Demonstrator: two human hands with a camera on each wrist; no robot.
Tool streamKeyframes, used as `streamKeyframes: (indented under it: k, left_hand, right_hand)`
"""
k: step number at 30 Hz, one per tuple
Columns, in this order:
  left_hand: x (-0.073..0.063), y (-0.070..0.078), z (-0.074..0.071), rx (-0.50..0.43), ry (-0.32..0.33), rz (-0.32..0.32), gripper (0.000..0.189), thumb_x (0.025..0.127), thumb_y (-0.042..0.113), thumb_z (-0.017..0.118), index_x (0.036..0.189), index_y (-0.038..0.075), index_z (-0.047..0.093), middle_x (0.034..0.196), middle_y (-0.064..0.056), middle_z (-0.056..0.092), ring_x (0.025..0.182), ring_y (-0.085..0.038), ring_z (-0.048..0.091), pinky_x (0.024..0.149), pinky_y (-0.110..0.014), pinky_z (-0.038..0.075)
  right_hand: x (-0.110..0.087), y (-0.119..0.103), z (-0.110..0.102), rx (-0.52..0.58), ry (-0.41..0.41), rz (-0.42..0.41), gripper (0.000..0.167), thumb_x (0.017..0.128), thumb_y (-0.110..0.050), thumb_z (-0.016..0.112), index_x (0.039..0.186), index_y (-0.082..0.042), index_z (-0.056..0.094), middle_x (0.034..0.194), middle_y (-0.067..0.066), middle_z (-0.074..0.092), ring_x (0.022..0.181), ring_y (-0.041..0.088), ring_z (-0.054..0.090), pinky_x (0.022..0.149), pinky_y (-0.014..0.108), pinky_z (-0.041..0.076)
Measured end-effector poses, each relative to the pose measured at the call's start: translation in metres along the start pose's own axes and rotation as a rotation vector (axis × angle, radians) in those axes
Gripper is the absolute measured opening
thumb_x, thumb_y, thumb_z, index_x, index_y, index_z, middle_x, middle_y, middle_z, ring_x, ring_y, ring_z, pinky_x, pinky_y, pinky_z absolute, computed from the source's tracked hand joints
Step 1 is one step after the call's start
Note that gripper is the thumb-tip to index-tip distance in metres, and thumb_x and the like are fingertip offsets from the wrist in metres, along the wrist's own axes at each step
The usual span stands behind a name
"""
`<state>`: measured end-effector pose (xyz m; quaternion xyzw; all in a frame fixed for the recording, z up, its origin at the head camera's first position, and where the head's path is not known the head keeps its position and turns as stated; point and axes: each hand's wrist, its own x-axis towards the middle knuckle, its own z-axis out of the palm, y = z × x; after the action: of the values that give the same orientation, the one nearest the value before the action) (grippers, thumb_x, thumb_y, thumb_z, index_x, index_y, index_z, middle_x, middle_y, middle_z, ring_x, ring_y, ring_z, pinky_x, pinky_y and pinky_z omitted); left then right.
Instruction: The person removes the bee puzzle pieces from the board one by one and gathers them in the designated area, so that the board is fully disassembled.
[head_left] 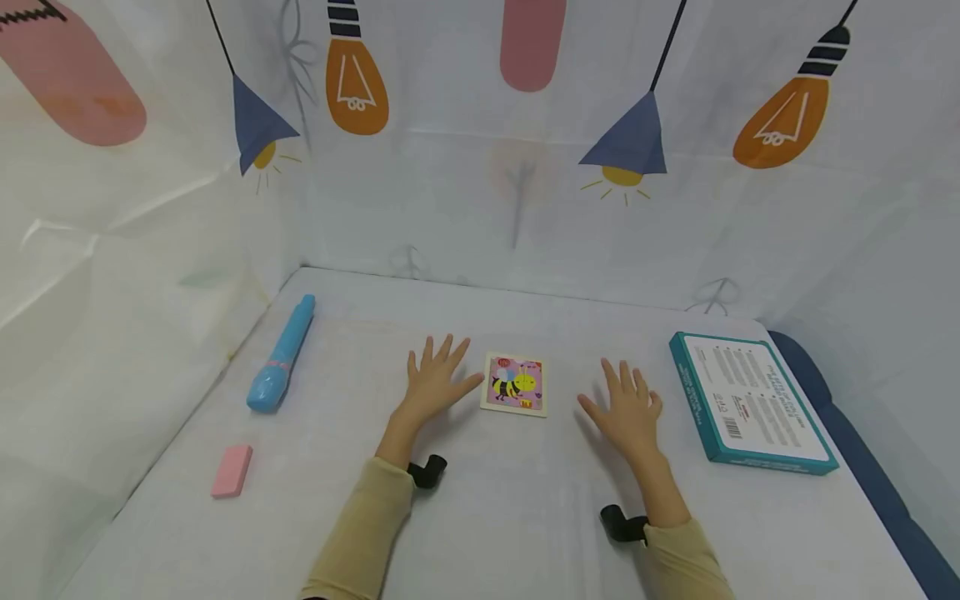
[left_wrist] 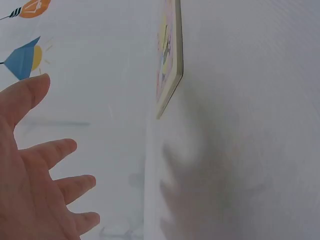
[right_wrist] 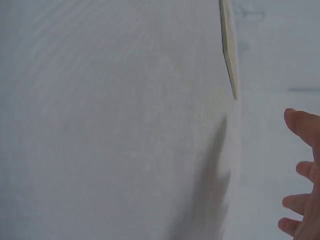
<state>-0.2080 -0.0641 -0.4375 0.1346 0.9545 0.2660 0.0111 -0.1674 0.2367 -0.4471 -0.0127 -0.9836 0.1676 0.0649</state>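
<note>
A small square wooden puzzle (head_left: 514, 384) with a bee picture and a pale frame lies flat on the white table, between the two hands. My left hand (head_left: 437, 382) is on its left side, fingers spread, with the thumb close to the puzzle's edge. On the other side my right hand (head_left: 627, 414) hovers with spread fingers, farther from the puzzle. Neither hand holds anything. In the left wrist view the puzzle (left_wrist: 170, 55) appears edge-on, apart from the hand (left_wrist: 35, 175). The right wrist view shows the puzzle's edge (right_wrist: 228, 50) and part of the right hand (right_wrist: 307, 175).
At the left lie a blue microphone-shaped thing (head_left: 282, 354) and a pink eraser-like block (head_left: 232, 471). A teal and white box (head_left: 753, 402) lies at the right, near a dark blue seat (head_left: 855, 433). White sheeting with printed lamps (head_left: 627, 142) hangs behind the table (head_left: 525, 517).
</note>
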Motion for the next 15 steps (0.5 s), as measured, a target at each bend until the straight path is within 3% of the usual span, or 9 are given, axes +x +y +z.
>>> streamKeyframes:
  k: [7,15]
  left_hand:
    - [0.015,0.004,0.010,-0.145,-0.022,-0.020,0.068,0.088,0.051,0.051,0.145,0.019,0.032,0.151,-0.012,0.023,0.139,-0.040,0.006,0.107,-0.060,-0.004]
    - [0.023,0.004,0.020,-0.182,-0.055,-0.040,0.066,0.088,0.048,0.053,0.144,0.019,0.035,0.150,-0.011,0.027,0.139,-0.040,0.008,0.108,-0.059,-0.004]
  right_hand:
    - [0.013,-0.015,0.004,0.128,0.011,0.016,0.067,0.089,-0.041,0.055,0.141,-0.007,0.033,0.142,0.023,0.033,0.129,0.043,0.025,0.098,0.062,0.016]
    - [0.025,-0.029,0.008,0.197,0.008,0.028,0.058,0.090,-0.036,0.055,0.139,-0.009,0.039,0.136,0.022,0.043,0.125,0.042,0.032,0.095,0.060,0.021]
